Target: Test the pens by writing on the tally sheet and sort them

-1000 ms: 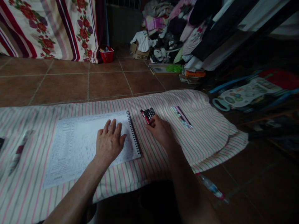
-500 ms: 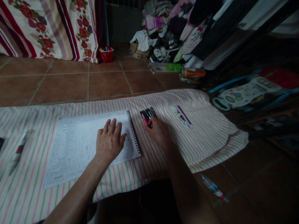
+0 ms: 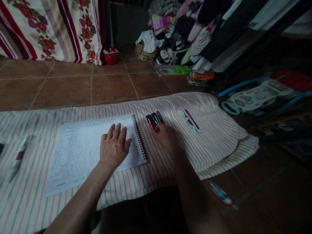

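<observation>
My left hand lies flat, fingers spread, on the page of a spiral notebook, which is covered in handwriting and has its black coil on the right side. To the right of the coil is a row of pens, several black and a red one at the left. My right hand is closed over their near ends, thumb and fingertips curled in; its grip is partly hidden. Farther right, a flat set of pale pastel-coloured sticks with a dark one rests on the striped cloth.
Pink-and-grey striped cloth covers the low surface. At the far left lies a white-and-dark-red marker-like item. A plastic bottle is on the tiled floor at right. Behind are a red basket, piled clothes and a floral curtain.
My right hand has shifted very slightly at the near ends of the pens, and more of the red pen is covered or turned. My left hand has stayed on the notebook.
</observation>
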`<state>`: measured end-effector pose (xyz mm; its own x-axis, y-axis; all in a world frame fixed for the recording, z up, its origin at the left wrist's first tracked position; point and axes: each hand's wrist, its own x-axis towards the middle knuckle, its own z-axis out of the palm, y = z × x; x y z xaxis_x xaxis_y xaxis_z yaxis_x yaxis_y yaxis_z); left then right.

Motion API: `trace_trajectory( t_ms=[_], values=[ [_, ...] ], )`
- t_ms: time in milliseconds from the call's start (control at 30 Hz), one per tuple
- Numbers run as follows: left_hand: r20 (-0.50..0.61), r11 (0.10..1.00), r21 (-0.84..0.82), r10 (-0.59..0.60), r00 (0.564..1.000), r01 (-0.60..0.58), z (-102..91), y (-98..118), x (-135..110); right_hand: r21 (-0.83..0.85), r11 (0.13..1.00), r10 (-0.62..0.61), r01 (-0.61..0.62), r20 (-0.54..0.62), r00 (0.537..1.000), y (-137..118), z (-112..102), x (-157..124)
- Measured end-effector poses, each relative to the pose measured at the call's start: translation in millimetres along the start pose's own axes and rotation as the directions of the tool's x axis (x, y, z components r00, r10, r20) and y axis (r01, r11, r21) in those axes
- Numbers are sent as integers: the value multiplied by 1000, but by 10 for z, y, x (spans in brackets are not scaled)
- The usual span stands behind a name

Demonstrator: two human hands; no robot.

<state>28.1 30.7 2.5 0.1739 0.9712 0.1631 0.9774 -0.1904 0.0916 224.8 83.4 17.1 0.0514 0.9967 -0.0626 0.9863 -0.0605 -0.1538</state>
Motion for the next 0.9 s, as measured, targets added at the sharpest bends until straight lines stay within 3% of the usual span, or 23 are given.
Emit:
trace_trajectory(
  t_ms=[333,633,900],
  values=[
    [-23,1000,-13,0,1000,-1,27,-7,-3,149,989,-5,20,-103,995,-83,6,27],
    [-33,997,-79,-5,999,3,30,-30,-45,286,928,-212,237,-117,970,-682,107,-104],
    [-59,986,-166,-14,998,5,-90,-252,-134,259,888,-355,380,-140,924,-998,189,-281]
  ],
)
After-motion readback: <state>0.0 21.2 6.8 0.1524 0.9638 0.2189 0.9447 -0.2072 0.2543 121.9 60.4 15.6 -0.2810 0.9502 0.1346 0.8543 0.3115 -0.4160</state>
